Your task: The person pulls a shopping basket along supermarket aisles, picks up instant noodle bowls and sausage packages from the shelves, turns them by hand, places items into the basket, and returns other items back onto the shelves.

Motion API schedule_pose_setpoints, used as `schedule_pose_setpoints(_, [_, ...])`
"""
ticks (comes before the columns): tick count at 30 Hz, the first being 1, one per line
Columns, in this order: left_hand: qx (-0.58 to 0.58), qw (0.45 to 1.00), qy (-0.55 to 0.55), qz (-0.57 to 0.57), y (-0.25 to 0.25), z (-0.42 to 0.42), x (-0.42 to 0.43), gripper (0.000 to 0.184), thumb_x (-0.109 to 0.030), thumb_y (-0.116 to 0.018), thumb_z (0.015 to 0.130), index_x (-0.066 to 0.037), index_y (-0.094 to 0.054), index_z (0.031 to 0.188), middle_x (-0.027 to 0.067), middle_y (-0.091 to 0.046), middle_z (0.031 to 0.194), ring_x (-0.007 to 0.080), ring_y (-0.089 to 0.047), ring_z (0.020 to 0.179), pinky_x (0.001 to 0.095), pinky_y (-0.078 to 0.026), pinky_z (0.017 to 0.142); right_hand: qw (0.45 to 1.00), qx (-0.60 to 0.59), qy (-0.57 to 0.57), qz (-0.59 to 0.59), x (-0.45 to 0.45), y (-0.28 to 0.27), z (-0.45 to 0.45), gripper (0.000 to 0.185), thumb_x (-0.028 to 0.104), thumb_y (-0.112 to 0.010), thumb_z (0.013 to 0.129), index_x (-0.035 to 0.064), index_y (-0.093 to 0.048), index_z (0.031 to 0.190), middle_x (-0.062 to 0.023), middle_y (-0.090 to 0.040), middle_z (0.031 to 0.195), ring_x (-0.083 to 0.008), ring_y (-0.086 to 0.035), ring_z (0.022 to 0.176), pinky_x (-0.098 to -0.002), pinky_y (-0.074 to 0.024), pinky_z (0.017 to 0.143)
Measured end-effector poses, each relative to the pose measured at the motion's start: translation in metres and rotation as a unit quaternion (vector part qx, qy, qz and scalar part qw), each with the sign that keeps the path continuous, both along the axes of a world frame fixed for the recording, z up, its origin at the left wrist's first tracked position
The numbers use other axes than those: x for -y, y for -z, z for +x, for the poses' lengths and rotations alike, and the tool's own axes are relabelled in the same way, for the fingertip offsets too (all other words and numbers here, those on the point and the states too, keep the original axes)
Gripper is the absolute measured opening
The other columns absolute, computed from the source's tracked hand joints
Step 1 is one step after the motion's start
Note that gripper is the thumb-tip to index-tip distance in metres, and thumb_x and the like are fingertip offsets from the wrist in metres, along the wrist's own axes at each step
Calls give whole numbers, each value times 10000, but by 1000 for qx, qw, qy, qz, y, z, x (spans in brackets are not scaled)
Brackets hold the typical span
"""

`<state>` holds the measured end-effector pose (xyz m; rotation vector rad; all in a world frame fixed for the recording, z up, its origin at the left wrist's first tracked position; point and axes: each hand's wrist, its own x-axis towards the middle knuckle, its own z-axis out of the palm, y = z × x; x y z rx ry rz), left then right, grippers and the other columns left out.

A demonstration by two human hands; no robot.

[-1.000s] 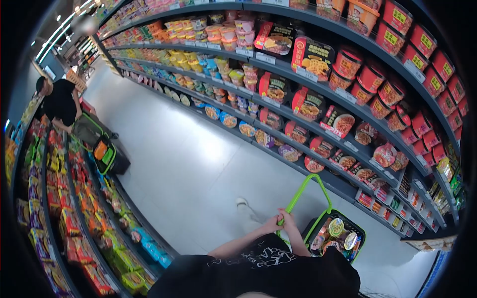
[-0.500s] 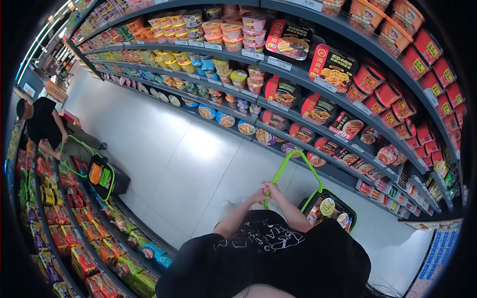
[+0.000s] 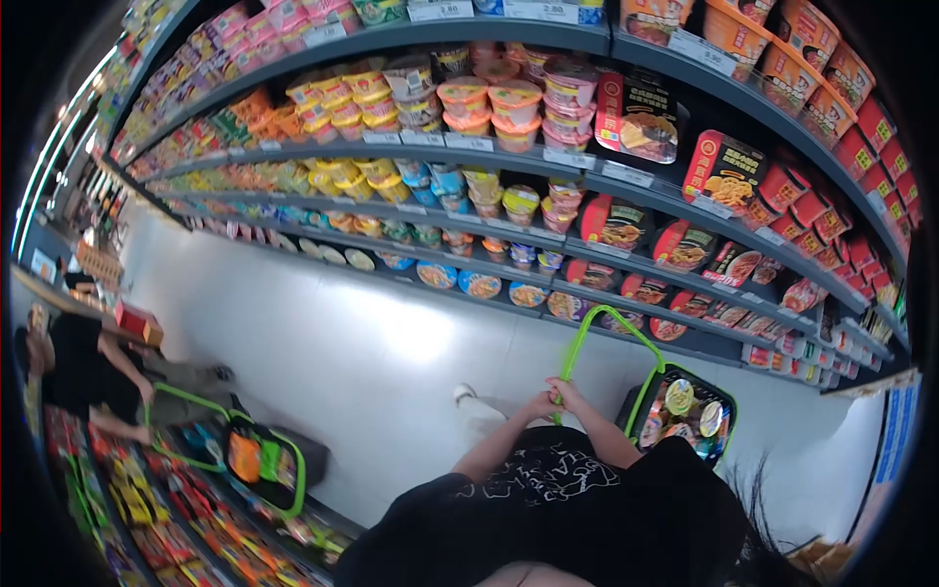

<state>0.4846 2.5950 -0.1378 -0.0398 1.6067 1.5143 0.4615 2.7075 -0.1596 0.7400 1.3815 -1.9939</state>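
Note:
Both of my hands are together at the near end of a bright green basket handle (image 3: 618, 315). My left hand (image 3: 537, 404) is closed there, pressed against my right hand (image 3: 569, 393), whose fingers wrap round the handle. The handle belongs to a black shopping basket (image 3: 732, 427) with a green rim, at my right side. Inside lie several packaged foods, among them a cup with a yellow-green lid (image 3: 679, 396). Fine finger detail is too small to make out.
Shelves of instant noodle cups and red-black boxes (image 3: 636, 117) run along the far side. Packet shelves (image 3: 147, 499) stand at lower left. Another person (image 3: 88, 367) in black is there with a green-handled basket (image 3: 298, 489). Pale floor (image 3: 381, 362) lies between the shelves.
My view has shifted, and the other person and their basket appear nearer and lower. A white shoe now shows beside my left arm. Both hands stay on the handle.

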Motion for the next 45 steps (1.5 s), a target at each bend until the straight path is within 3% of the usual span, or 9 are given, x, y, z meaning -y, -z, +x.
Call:
schedule_pose_setpoints(3, [95,992,61,57,-1,-16,51,391,-217,-589,683,-53,-449,1009,85,-488,1007,189,-476,954,391,-478,719,994,35,72,76,46,10,-7,154,145,-595,669,15,-512,671,-39,-431,462,-143,-419,359,-269,-340,330])
schedule_pose_setpoints(6, [106,988,58,96,9,-29,99,476,-276,-568,703,-45,-411,1088,100,-441,1091,212,-429,1027,418,-445,771,972,-17,80,221,90,79,-22,174,151,-594,652,9,-508,600,-66,-458,456,-166,-448,368,-298,-350,329])
schedule_pose_setpoints(8, [106,991,30,77,5,-36,129,561,-312,-554,713,-45,-349,1161,110,-389,1152,232,-383,1081,437,-417,799,974,62,44,211,119,17,-39,172,125,-610,662,53,-462,615,-20,-381,450,-129,-375,353,-264,-308,331])
schedule_pose_setpoints(11, [54,997,20,43,6,-47,172,484,-315,-537,743,-25,-414,1110,85,-472,1049,180,-454,969,316,-425,765,989,31,25,143,159,17,-57,167,134,-614,660,45,-475,628,-31,-406,458,-148,-403,362,-275,-331,338])
schedule_pose_setpoints(20, [-3,985,-154,77,1,-57,305,534,-332,-494,772,-9,-366,1178,100,-451,1122,184,-440,996,318,-343,855,1000,-5,-16,17,297,-8,-100,146,149,-602,683,25,-529,701,-34,-429,464,-152,-433,373,-268,-360,363])
schedule_pose_setpoints(26, [70,940,-310,124,-17,-67,375,437,-203,-475,779,-49,-354,1170,69,-527,985,165,-515,886,326,-418,779,999,-9,-41,-33,376,-17,-127,121,128,-592,700,34,-523,731,-26,-416,468,-157,-447,401,-275,-382,393])
schedule_pose_setpoints(37, [31,977,-211,-3,14,-104,526,515,-284,-571,706,-23,-374,1104,49,-517,943,146,-504,807,304,-432,677,994,36,-104,-9,541,4,-161,117,90,-563,672,15,-503,739,-41,-423,476,-155,-439,407,-285,-375,379])
schedule_pose_setpoints(42, [26,976,-209,49,6,-123,577,514,-300,-584,691,-25,-386,1077,71,-521,931,149,-506,813,335,-431,658,990,46,-48,122,579,16,-184,138,77,-578,659,27,-454,626,-58,-396,435,-187,-404,349,-314,-381,361])
schedule_pose_setpoints(45, [90,962,-243,90,-14,-133,610,488,-283,-575,690,-45,-395,1076,72,-532,923,172,-515,872,334,-433,689,988,115,-103,28,587,23,-196,154,77,-581,669,31,-434,658,-71,-419,463,-203,-439,391,-312,-401,397])
